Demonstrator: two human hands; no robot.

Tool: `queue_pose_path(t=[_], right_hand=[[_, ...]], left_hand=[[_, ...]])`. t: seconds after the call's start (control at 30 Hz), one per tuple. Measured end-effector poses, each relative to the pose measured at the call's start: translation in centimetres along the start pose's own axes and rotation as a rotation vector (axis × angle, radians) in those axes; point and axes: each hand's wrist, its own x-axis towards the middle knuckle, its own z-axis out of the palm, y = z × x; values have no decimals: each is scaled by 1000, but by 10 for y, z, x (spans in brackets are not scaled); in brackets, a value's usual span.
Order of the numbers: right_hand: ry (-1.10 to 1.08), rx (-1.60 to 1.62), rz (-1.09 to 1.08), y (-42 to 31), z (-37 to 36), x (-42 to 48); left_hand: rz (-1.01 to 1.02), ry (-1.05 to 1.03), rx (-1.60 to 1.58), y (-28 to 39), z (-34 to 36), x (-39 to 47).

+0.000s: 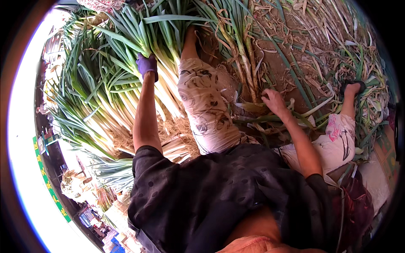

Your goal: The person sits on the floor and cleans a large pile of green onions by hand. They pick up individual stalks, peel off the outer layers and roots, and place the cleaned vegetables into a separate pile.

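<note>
My left hand [147, 65], in a purple glove, is closed around a large green onion [144, 41] where its white shank turns into leaves. It lies at the edge of a dense row of cleaned green onions [126, 101], with white shanks and bushy roots towards me. My right hand [274, 100] is bare, its fingers loosely bent with nothing visible in them. Just beyond its fingertips are the root ends of several uncleaned green onions [246, 69] with dry brown outer leaves. Loose peeled leaves [253, 107] lie beside and under this hand.
My outstretched leg in patterned trousers [205, 104] separates the cleaned row from the soil. More unpeeled onions [316, 22] lie at the far right. Leaf waste [370, 101] surrounds my sandalled foot [352, 88]. A dark red mesh sack [354, 199] is at lower right. Another person's patterned clothing [101, 4] shows at the top.
</note>
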Motion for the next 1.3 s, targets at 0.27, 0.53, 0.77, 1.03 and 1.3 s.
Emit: queue_pose_path(t=[0.27,0.53,0.77,1.03,1.3], right_hand=[[-51,-141,289,-4,71,99],[-83,219,192,-17,-4,17],[206,-26,-132,-45,-37,-102],[292,375,-12,-86,-109,18],[298,366,-68,-91,-98,20]], left_hand=[[-131,-436,-1259,136,20,-109],[-489,-894,-1150,175,136,-212],[-416,-1061,-1895,210,115,-246],[168,-989,-1725,237,38,-275],[518,-563,-1616,235,-13,-249]])
